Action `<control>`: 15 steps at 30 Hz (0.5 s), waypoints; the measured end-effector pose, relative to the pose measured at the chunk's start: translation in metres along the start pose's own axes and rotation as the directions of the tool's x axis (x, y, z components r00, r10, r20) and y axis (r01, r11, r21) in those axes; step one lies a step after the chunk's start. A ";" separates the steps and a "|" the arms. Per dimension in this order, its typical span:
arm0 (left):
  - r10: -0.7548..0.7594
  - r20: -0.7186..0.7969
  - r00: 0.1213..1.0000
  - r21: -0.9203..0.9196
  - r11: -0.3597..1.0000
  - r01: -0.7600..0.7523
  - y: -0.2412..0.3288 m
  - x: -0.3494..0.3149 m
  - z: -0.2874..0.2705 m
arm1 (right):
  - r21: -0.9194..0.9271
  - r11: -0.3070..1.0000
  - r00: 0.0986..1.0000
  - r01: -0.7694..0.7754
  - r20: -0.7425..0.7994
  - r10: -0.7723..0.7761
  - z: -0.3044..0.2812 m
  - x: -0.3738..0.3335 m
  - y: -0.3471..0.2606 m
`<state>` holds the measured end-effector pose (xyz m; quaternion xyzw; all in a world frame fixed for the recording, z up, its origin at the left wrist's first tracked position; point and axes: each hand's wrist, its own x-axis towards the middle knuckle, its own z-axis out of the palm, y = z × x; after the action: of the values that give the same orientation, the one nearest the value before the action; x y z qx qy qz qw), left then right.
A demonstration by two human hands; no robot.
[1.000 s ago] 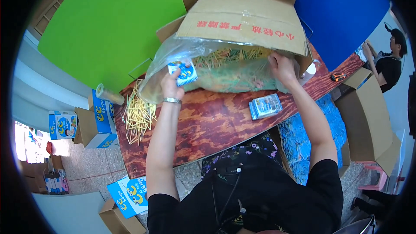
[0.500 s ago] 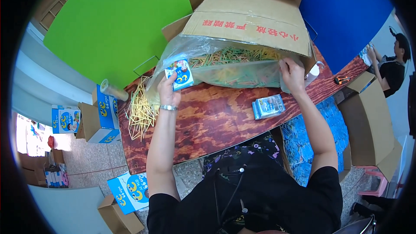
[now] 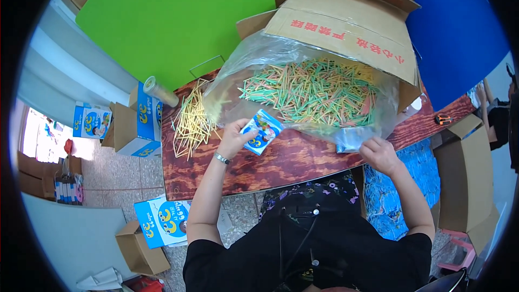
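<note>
My left hand (image 3: 233,139) grips a small blue-and-white printed packet (image 3: 264,131) between thumb and fingers, over the table in front of the sticks. A clear plastic bag (image 3: 250,50) spreads out of a cardboard box (image 3: 346,24) lying on its side. Many thin green, pink and yellow sticks (image 3: 313,92) fill its wide mouth. At the bag's near right edge, my right hand (image 3: 379,156) has its fingers closed, pinching the plastic film. Beside those fingertips a blue-and-silver packet (image 3: 348,143) lies on the table, partly covered by the film.
Loose pale yellow sticks (image 3: 194,119) lie on the left of the red-brown wooden table (image 3: 243,176), near a clear cylinder (image 3: 160,92). An orange-and-black tool (image 3: 443,120) rests at the right. Below, an open carton holds blue packets (image 3: 403,184). A person (image 3: 494,119) works at far right.
My right hand has pulled the bag's edge down and toward me, uncovering the sticks and covering part of the packet lying there. My left hand has brought its packet nearer and tilted it.
</note>
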<state>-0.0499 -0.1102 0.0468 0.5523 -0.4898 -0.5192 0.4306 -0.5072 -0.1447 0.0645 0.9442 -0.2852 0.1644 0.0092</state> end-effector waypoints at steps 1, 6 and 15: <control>-0.002 -0.008 1.000 -0.002 1.000 0.002 -0.003 -0.002 0.003 | -0.058 0.995 0.993 0.076 0.099 -0.070 0.000 0.000 -0.001; -0.055 -0.014 0.998 -0.158 0.986 0.053 -0.027 -0.013 0.003 | -0.112 0.988 0.948 0.102 0.312 -0.062 -0.006 0.003 -0.005; -0.259 -0.085 0.962 -0.355 0.910 0.214 -0.062 -0.034 0.001 | -0.086 0.972 0.975 0.218 0.056 -0.213 0.015 0.054 -0.032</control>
<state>-0.0445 -0.0670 -0.0095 0.5567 -0.2922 -0.6079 0.4850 -0.4432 -0.1486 0.0696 0.9717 -0.1884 0.1274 0.0635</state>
